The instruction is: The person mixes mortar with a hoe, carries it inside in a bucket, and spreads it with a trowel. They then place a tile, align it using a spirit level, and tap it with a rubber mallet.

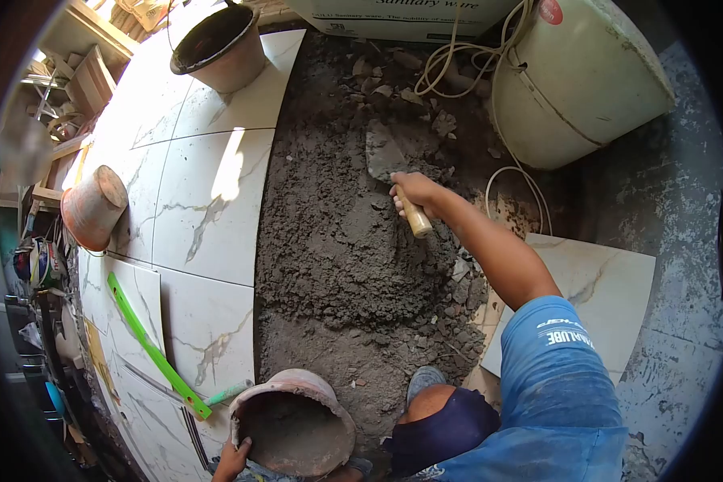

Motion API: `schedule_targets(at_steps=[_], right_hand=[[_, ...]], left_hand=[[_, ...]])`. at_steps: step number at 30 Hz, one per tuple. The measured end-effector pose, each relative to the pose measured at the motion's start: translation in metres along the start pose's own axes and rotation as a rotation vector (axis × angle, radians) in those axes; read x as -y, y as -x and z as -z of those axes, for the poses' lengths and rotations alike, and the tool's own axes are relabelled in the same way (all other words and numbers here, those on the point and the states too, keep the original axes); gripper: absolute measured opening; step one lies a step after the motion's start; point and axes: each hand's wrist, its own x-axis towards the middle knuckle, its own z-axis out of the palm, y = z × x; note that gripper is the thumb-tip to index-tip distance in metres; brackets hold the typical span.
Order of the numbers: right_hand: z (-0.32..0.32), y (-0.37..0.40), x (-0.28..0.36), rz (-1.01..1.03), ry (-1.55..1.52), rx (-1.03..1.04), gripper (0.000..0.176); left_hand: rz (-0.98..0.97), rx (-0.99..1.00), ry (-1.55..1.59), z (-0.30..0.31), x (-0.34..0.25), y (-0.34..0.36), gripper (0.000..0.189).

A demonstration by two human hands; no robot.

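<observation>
My right hand (414,193) grips the wooden handle of a trowel (384,157), whose metal blade rests on a bed of grey mortar (337,241). The arm reaches forward over the mortar from a blue sleeve. My left hand (231,462) holds the rim of a mortar-caked bucket (293,426) at the bottom, beside my knee. The bucket has wet mortar inside.
White marble-look tiles (201,201) lie left of the mortar. On them lie a green spirit level (157,349), a tipped orange bucket (94,207) and a dark bucket (221,48). A loose tile (602,289) lies right. A large white tank (578,72) and a cord stand behind.
</observation>
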Motion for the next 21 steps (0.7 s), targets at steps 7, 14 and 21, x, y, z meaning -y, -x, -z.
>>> schedule_targets(at_steps=[7,14,21], right_hand=[[0.037,0.027,0.011,0.156,0.746,-0.230,0.043],[0.097,0.077,-0.020,0.192,0.642,-0.321,0.041],[-0.009,0.243,-0.031,0.761,1.607,-0.102,0.034]], left_hand=[[0.025,0.063,-0.057,0.010,-0.003,0.001,0.049],[-0.061,0.067,0.245,0.002,0.011,0.000,0.054],[-0.089,0.034,0.712,-0.033,-0.055,0.024,0.055]])
